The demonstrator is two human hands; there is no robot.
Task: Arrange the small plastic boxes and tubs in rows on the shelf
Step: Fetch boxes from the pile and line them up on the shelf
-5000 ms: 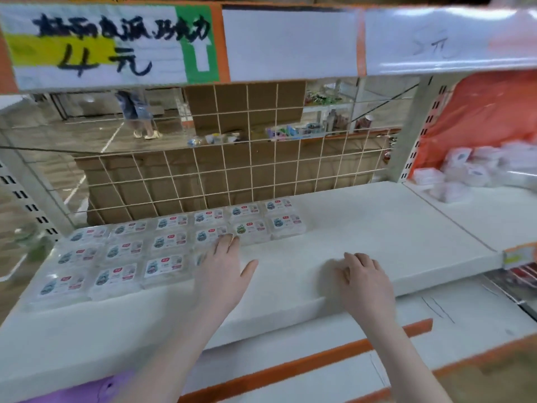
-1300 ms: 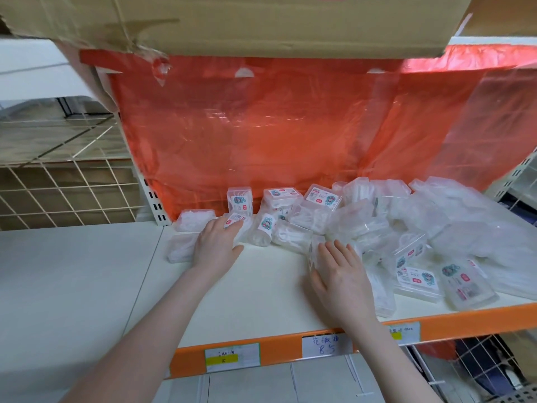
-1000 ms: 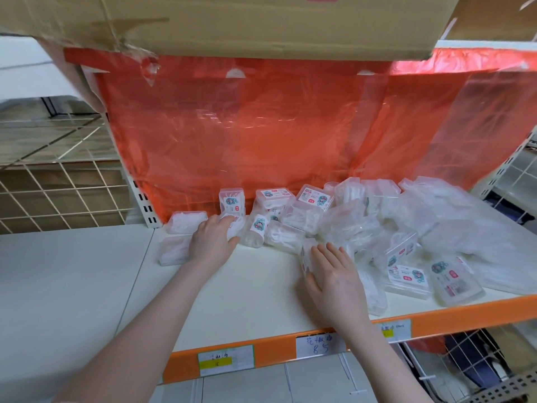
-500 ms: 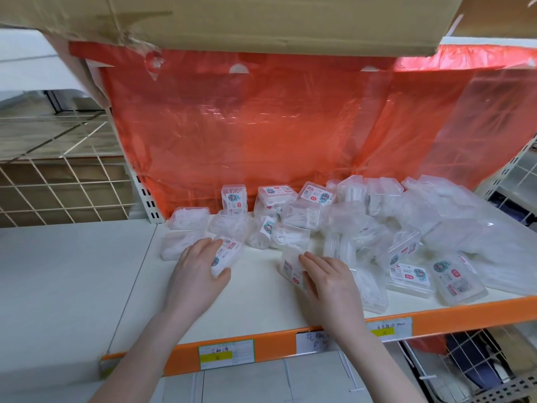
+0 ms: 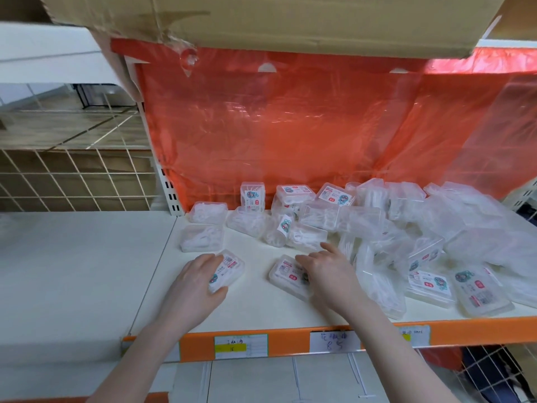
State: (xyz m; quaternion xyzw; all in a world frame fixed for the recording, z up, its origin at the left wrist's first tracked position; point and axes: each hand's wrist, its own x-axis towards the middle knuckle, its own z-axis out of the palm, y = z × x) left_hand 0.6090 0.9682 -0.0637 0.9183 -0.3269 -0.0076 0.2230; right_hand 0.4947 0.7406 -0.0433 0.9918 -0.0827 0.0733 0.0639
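Boxes I was reaching for at the far heap have come nearer: my left hand point(image 5: 200, 282) now curls round one labelled box point(image 5: 228, 270), and my right hand point(image 5: 328, 271) rests spread fingers on another box point(image 5: 287, 276), both flat on the white shelf point(image 5: 255, 306). Bare shelf lies between them and the orange front edge point(image 5: 290, 334), with open board to the left; the jumbled pile point(image 5: 377, 228) crowds the right.

Lighting even and fairly bright, diffuse from above and in front; shadows soft and faint beneath the hands on the white shelf point(image 5: 255, 309); mild glare streaks on the orange plastic sheet point(image 5: 290, 132). Wide-angle bowing evident at the edges; the cardboard box point(image 5: 261, 18) overhead soft; overall detail slightly smeared.
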